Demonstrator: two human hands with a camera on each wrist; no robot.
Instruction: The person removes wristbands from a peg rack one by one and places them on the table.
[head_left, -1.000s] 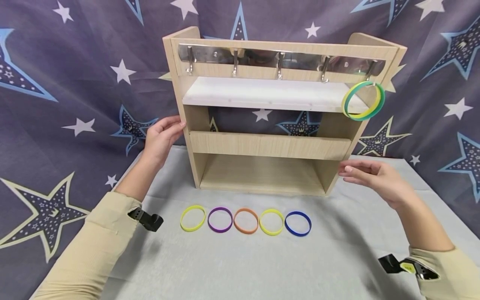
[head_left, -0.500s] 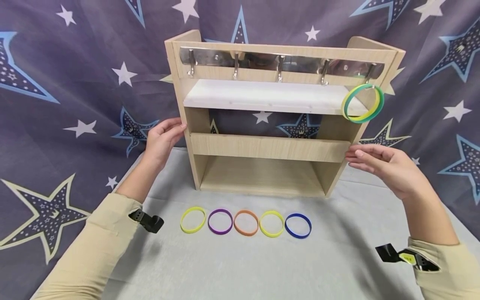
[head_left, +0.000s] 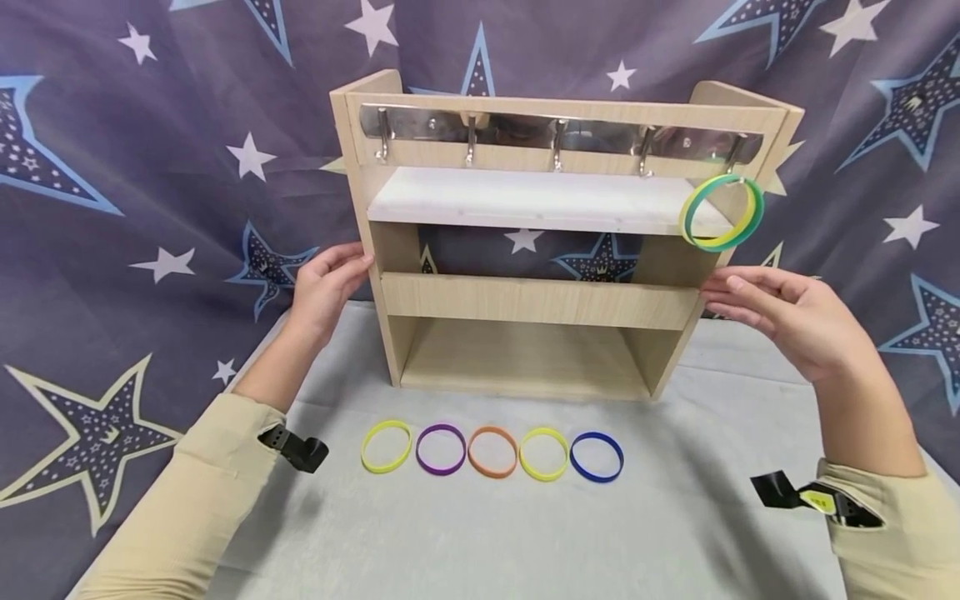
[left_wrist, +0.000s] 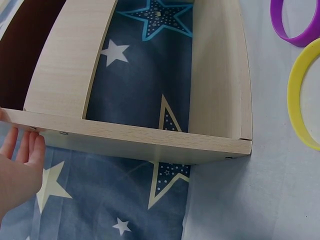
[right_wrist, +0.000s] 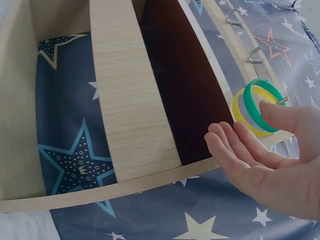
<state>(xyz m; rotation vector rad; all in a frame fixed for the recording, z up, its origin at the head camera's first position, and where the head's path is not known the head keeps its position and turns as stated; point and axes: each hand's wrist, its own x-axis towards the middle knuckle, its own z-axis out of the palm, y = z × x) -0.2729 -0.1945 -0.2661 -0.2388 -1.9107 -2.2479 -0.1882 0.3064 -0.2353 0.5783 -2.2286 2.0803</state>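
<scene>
A light wood shelf unit [head_left: 540, 300] stands on the table with a metal hook rail [head_left: 592, 133] across its top. My left hand [head_left: 322, 287] touches the outer left side panel, fingers fairly straight; the left wrist view shows the fingertips [left_wrist: 35, 150] against that panel. At the right panel is my right hand [head_left: 795, 321], holding nothing, fingertips right at its edge. From the rightmost hook hang a green wristband [right_wrist: 250, 105] and a yellow wristband [right_wrist: 236, 115], just above the right hand. The right wrist view shows its fingers [right_wrist: 235, 155] gently bent, with thumb apart.
Before the shelf lies a row of wristbands: yellow [head_left: 365, 454], purple [head_left: 420, 462], orange [head_left: 472, 458], yellow [head_left: 523, 462] and blue [head_left: 576, 462]. A grey cloth [head_left: 487, 533] covers the table. Behind hangs a star-patterned curtain [head_left: 187, 125].
My right hand has risen along the right side panel, from near its lower part to the level of the middle crossbar. The left hand stays at the left panel; the view has tilted slightly.
</scene>
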